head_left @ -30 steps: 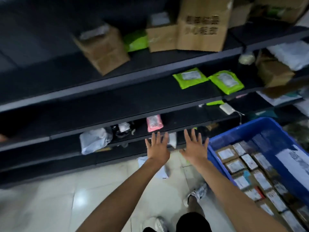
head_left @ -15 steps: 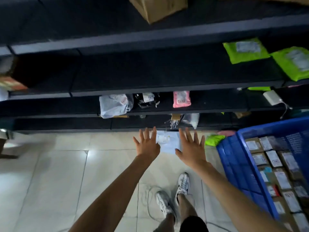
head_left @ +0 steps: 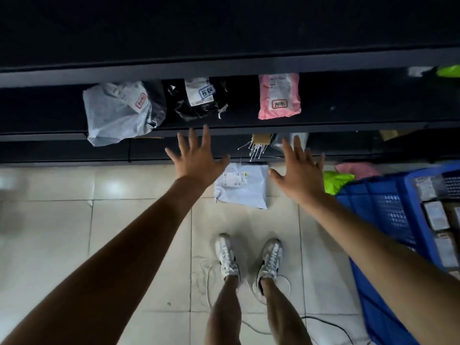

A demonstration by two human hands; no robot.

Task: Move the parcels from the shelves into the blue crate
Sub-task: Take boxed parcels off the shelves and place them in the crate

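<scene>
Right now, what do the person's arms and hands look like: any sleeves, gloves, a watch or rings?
Both forearms are bare to the frame's edge, with no sleeve showing. The left hand and right hand wear no gloves, and no watch, band or ring is visible on either. Below them are white lace-up trainers with dark marks.

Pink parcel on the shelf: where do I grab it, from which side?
Pinch the near edge of the pink parcel, coming in from the front, probably with the right hand. It lies flat and thin, that edge nearest the shelf lip, and the shelf above blocks an overhead reach.
</scene>
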